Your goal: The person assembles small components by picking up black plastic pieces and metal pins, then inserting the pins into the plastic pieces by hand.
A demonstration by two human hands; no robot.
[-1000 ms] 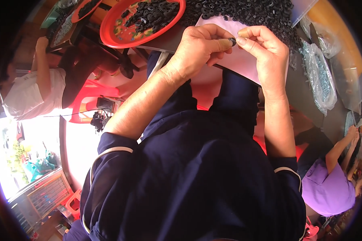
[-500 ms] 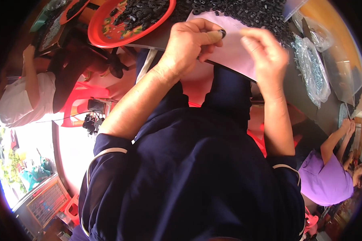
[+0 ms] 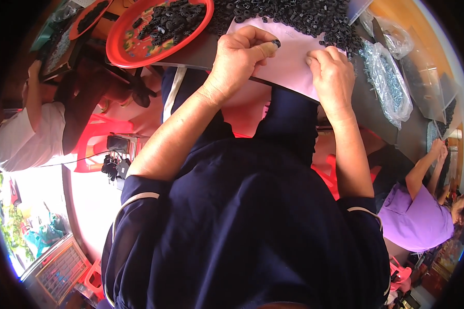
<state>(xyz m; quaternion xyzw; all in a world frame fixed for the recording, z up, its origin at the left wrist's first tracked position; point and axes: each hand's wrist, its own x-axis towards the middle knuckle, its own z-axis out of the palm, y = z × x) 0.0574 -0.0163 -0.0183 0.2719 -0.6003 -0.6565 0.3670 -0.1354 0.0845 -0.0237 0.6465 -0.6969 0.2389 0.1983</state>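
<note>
My left hand pinches a small black plastic part between thumb and fingertips, above the left side of a pink sheet. Over the sheet's right side, my right hand has its fingers bent down with the tips close to the paper. Whatever those fingertips hold, if anything, is too small to make out. A heap of similar black parts covers the table along the sheet's far edge. Left of my left hand, a round red tray with a patterned bottom carries more black parts.
Clear plastic bags of small silvery pieces lie on the dark table to the right. A person in purple works at the far right. Someone in a white shirt is at the left, near a red plastic chair.
My right hand has come down and slightly left onto the pink sheet, its fingers bending. My left hand keeps its pinch on the black part. The whole view has shifted a little.
</note>
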